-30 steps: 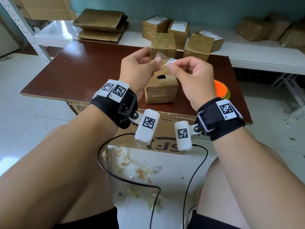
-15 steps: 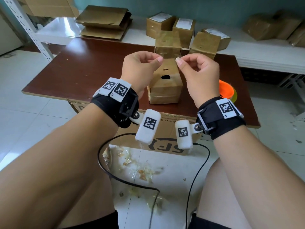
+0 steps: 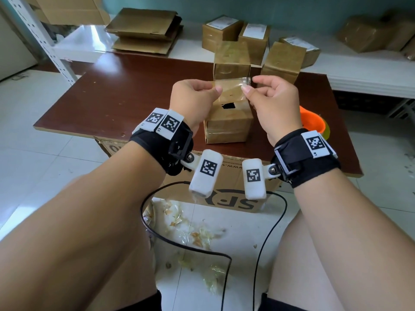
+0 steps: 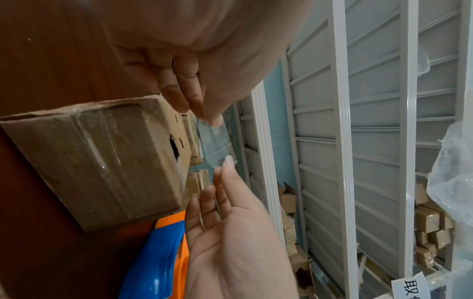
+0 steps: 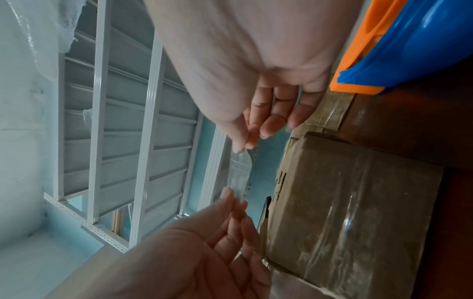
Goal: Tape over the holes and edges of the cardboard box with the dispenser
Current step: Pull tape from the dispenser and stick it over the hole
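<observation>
So the clear tape strip [image 3: 231, 84] is now stretched flat between both hands, where a second ago it was a crumpled little bit with the fingertips nearly touching. The left hand [image 3: 193, 100] pinches one end between thumb and forefinger, and the right hand [image 3: 270, 102] pinches the other end the same way, other fingers loosely curled. The hands have pulled apart, so the strip spans the gap and hangs in the air above the cardboard box [image 3: 228, 122].

That box sits near the front edge of the brown tabletop [image 3: 125, 97], toward the right side, with a ragged dark hole [image 3: 228, 105] in its top face not yet covered. The orange and blue dispenser [image 3: 313, 122] lies just right of the box, partly hidden behind the right wrist. More taped boxes [image 3: 283, 61] stand along the back edge, same as before.
</observation>
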Available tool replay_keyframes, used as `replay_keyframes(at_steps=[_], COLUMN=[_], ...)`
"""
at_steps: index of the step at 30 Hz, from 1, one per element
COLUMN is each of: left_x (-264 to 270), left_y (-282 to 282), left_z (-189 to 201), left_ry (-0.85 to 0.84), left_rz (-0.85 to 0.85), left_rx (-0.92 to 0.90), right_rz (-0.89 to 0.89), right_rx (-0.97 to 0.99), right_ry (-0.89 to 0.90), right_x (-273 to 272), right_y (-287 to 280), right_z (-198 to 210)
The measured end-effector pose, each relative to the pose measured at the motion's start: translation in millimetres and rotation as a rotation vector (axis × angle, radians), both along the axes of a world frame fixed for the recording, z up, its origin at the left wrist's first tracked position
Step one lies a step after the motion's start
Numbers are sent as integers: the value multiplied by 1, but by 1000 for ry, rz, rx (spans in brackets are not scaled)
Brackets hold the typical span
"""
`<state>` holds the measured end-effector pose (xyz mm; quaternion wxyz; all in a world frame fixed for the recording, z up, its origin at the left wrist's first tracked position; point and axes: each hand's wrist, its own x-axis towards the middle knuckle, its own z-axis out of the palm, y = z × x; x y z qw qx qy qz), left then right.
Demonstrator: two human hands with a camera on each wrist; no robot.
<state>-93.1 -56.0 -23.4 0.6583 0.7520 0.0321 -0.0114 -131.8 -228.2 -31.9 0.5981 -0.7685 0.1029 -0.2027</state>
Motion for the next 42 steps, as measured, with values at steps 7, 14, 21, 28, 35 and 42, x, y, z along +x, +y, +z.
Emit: replay_keyframes(at_steps=[7, 14, 21, 28, 35, 42], left_x=[4, -1, 0, 2, 0, 3], left_y=[1, 5, 6, 5, 1, -4], left_z=[1, 5, 9, 5, 3, -2], left_ry=[99, 148, 178, 166, 137, 87], left_rz=[-29, -23, 31, 56, 32, 53], left_rx=[86, 131, 128, 154, 253, 300], right_rz=[3, -11, -66, -112, -141, -155], right_rx=[-12, -58, -122, -191, -252, -358], right_ry=[88, 94, 85, 95, 124, 99], right_x=[4, 7, 13, 12, 11, 11], right_y=[-5, -1, 2, 1, -1, 1], right_z=[-1, -6, -8, -5, -4, -8])
